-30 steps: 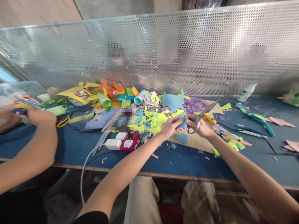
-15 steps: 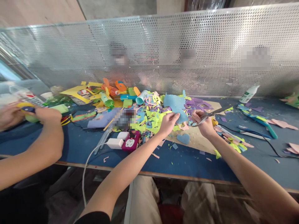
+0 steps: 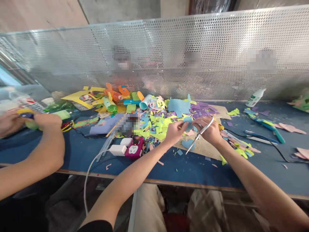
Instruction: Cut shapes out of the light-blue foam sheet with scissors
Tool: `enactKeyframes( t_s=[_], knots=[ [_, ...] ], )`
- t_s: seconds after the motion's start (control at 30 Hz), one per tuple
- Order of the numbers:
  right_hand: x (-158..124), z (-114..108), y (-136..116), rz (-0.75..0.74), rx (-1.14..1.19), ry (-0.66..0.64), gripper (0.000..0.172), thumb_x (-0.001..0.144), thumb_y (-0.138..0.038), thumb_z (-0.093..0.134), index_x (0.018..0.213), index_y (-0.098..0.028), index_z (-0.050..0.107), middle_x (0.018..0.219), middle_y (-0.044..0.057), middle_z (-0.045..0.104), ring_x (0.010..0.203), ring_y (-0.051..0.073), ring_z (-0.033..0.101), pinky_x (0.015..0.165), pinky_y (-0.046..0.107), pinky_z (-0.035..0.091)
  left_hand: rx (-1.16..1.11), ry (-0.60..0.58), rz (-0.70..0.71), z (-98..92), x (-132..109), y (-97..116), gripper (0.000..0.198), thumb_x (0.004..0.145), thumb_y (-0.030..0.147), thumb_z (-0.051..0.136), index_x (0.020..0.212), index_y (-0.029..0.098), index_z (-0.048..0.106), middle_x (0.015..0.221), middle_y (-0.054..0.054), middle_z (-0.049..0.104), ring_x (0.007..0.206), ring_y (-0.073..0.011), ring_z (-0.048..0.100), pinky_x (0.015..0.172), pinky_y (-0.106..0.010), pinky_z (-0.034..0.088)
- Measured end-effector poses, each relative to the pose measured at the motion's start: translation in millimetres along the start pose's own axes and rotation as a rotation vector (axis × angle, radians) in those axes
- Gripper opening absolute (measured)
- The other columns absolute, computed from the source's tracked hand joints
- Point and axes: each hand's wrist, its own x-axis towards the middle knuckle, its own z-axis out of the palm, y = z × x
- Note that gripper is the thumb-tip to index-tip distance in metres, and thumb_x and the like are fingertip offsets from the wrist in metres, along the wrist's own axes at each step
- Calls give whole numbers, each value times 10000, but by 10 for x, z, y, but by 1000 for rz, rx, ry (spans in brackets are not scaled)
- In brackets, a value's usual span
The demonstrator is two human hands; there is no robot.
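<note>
My left hand point(image 3: 174, 131) pinches a small blue foam piece point(image 3: 187, 122) above the table. My right hand point(image 3: 209, 129) is closed on grey scissors point(image 3: 199, 135), whose blades point down and left, just under the blue piece. Below them a blue foam heart point(image 3: 187, 144) lies on a brown cardboard sheet point(image 3: 205, 146). A heap of yellow, blue and purple foam scraps point(image 3: 156, 119) spreads behind my left hand.
A co-worker's arm and hands point(image 3: 36, 129) work at the left. A white charger point(image 3: 118, 149) and a magenta power strip point(image 3: 134, 150) lie front left. A perforated metal screen point(image 3: 169, 54) closes the back. A glue bottle point(image 3: 255, 96) and cable point(image 3: 265, 141) lie right.
The scissors swung from pointing up and right to pointing down and left. My hands drew back together, with the blue piece now held between them.
</note>
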Motion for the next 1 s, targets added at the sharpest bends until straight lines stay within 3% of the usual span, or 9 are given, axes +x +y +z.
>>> enactKeyframes(
  t_s=[0.27,0.53,0.83,1.0],
  knots=[
    [-2,-3,23,-50,-52,-85,119,929,-216,595,1018,-243,669,983,88,772,857,246,729,812,363,502,85,-3,50,10,-28,13,419,935,483,486,644,182,521,538,10,451,534,-117,465,520,-267,291],
    [9,4,-43,-17,-99,-206,84,934,-204,540,993,-230,593,910,69,719,745,242,669,711,337,445,107,-41,31,13,-29,-15,417,921,477,515,622,188,490,521,28,372,501,-102,359,510,-281,220],
    [38,-9,-71,47,120,-213,82,917,-201,548,979,-240,586,887,81,688,778,265,647,723,354,456,-168,-92,-149,75,8,-143,447,864,528,577,615,165,497,568,31,372,550,-89,354,528,-251,264],
    [49,-4,-92,78,213,-150,71,913,-182,538,918,-243,573,845,71,668,757,248,635,715,361,472,-307,-76,-316,28,86,-241,403,826,536,603,684,158,601,616,9,483,573,-100,442,541,-246,367]
  ],
)
